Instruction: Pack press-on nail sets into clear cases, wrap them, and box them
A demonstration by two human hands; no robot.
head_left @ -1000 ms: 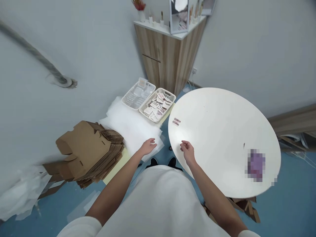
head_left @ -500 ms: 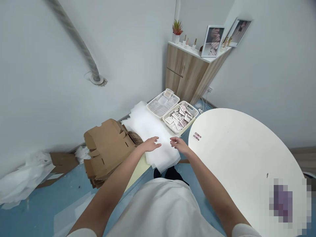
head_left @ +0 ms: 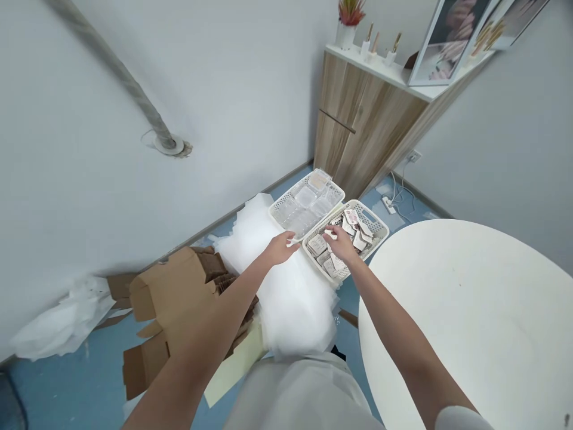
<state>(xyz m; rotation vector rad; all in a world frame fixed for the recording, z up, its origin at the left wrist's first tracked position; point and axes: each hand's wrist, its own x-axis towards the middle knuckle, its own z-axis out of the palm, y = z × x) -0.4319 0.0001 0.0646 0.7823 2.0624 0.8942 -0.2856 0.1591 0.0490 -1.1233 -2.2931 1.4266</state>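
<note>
My left hand (head_left: pixel 281 248) hovers at the near rim of a white basket (head_left: pixel 277 222) of clear plastic boxes (head_left: pixel 305 206). Its thumb and fingers are apart, with nothing seen between them. Over a second white basket (head_left: pixel 379 237) reaches my right hand (head_left: pixel 341 245), its fingers bent downward and apart from the thumb. Inside this basket lie small printed cards (head_left: pixel 317 245), several of them loosely heaped. My right fingertips are just above or touching these cards; which, I cannot tell. White foam sheets (head_left: pixel 295 304) lie stacked below my hands.
Flattened brown cardboard boxes (head_left: pixel 179 286) are piled at left. A round white table (head_left: pixel 465 310) stands at right. Behind the baskets is a wooden cabinet (head_left: pixel 358 119), with a power strip (head_left: pixel 388 205) on the floor beside it. A wrapped pipe (head_left: pixel 134 83) meets the wall.
Both hands have moved forward: the left from above the foam sheets to the first basket's rim, the right over the card basket. My view has moved closer to the cabinet.
</note>
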